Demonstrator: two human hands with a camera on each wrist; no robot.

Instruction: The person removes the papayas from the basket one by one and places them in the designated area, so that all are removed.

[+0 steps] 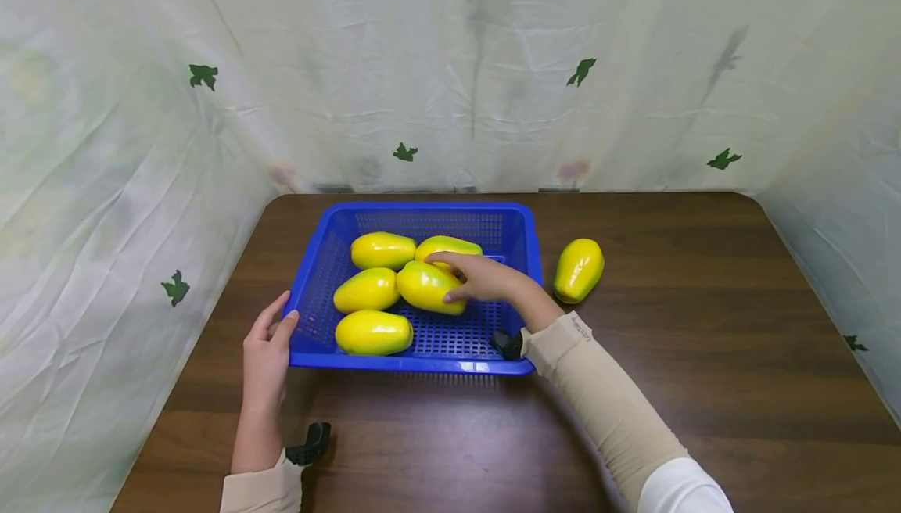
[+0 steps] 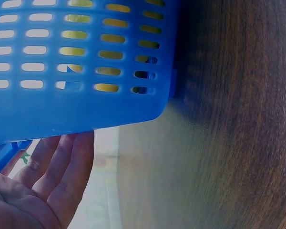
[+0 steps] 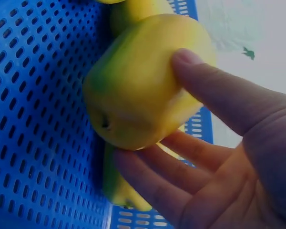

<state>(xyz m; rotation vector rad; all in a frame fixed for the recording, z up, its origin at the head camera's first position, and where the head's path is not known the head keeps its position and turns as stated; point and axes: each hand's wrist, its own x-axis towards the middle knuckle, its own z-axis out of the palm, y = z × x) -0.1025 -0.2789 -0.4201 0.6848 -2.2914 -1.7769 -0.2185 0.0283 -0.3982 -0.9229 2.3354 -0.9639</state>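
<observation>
A blue plastic basket [image 1: 464, 366] with slotted walls holds several yellow papayas tinged with green. My right hand [image 1: 482, 277] reaches in over its right side and holds one papaya [image 1: 425, 288] between thumb and fingers; in the right wrist view the thumb lies on that papaya [image 3: 138, 86] and the fingers curve along its other side. Another papaya [image 1: 448, 245] lies just behind it. At the basket's left rim, my left hand [image 1: 266, 349] grips the edge, thumb on top. The left wrist view has those fingers [image 2: 62, 176] partly hidden by the basket wall [image 2: 86, 109].
One more papaya [image 1: 579, 270] lies on the brown wooden table [image 1: 704, 325], right of the basket. Three papayas line the basket's left half, the nearest papaya [image 1: 374, 333] by the front wall. A pale curtain [image 1: 450, 67] with green leaf shapes hangs behind the table.
</observation>
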